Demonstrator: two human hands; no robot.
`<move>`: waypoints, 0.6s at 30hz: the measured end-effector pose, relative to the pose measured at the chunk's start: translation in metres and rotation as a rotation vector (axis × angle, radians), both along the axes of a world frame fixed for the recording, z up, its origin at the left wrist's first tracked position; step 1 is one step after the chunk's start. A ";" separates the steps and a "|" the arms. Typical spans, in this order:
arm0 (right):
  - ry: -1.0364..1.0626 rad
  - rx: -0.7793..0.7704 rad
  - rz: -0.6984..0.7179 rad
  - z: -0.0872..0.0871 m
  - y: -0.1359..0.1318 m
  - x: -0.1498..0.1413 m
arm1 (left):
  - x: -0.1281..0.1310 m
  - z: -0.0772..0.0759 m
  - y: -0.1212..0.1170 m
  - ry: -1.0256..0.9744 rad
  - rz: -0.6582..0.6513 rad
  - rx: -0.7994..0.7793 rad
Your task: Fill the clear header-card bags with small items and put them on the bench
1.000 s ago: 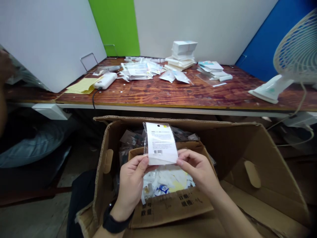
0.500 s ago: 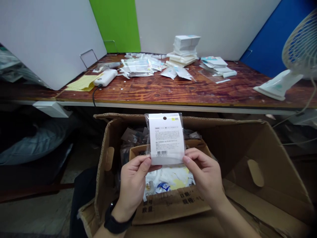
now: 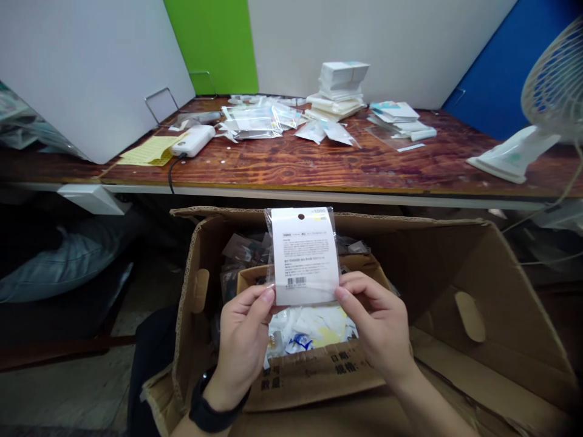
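A clear plastic packet with a white printed card (image 3: 304, 258) is held up over the boxes, its text and barcode facing me. The card has a round hole near its top edge. My left hand (image 3: 247, 331) pinches the packet's lower left corner between thumb and fingers. At the lower right corner, my right hand (image 3: 376, 321) grips it the same way. Below the packet, a small carton (image 3: 314, 379) holds white and yellow wrappers and a blue-and-white piece. This carton sits inside a large cardboard box (image 3: 437, 255). What the packet contains behind the card is hidden.
On the wooden bench (image 3: 282, 167) lie clear packets (image 3: 250, 121), a stack of white cards (image 3: 344, 79), more cards and bags (image 3: 396, 118), yellow paper (image 3: 148, 152) and a white corded device (image 3: 194, 141). A fan (image 3: 553, 91) stands at right. A person's leg (image 3: 64, 267) shows at left.
The packet has tilted slightly, so glare has shifted and the print at its top right shows more clearly. Both hands keep their grip on its lower corners.
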State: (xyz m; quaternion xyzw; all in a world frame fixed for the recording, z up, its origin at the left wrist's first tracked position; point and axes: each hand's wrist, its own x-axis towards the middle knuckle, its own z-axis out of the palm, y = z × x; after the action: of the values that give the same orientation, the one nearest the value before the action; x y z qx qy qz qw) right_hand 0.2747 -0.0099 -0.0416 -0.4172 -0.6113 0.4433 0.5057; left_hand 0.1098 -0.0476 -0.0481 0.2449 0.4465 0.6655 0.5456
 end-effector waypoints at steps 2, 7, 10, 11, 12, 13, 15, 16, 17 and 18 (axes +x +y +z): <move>0.011 -0.004 0.004 0.001 -0.001 -0.001 | 0.000 0.001 0.000 -0.008 0.021 0.012; 0.105 -0.067 0.017 0.000 -0.003 -0.003 | 0.000 0.003 -0.001 -0.020 0.017 -0.003; 0.156 -0.094 -0.005 0.000 -0.004 -0.007 | 0.001 0.003 -0.001 -0.029 0.024 -0.006; 0.158 -0.098 -0.020 0.000 -0.005 -0.008 | 0.001 0.003 -0.001 -0.034 0.026 -0.005; 0.155 -0.101 -0.038 0.000 -0.006 -0.009 | 0.001 0.003 -0.002 -0.040 0.027 -0.002; 0.149 -0.103 -0.057 0.001 -0.006 -0.010 | 0.002 0.003 -0.002 -0.044 0.026 0.000; 0.132 -0.109 -0.090 0.003 -0.007 -0.011 | 0.002 0.004 -0.002 -0.052 0.024 -0.001; 0.123 -0.114 -0.102 0.004 -0.007 -0.012 | 0.002 0.005 -0.002 -0.057 0.022 -0.002; 0.115 -0.118 -0.113 0.004 -0.007 -0.012 | 0.001 0.005 -0.002 -0.060 0.018 -0.002; 0.106 -0.124 -0.122 0.005 -0.007 -0.013 | 0.001 0.005 -0.002 -0.063 0.014 0.000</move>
State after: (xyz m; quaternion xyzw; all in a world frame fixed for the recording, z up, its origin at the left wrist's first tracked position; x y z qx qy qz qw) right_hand 0.2621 -0.0170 -0.0370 -0.4600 -0.5287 0.4700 0.5366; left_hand 0.1110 -0.0494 -0.0428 0.2206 0.4309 0.6767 0.5547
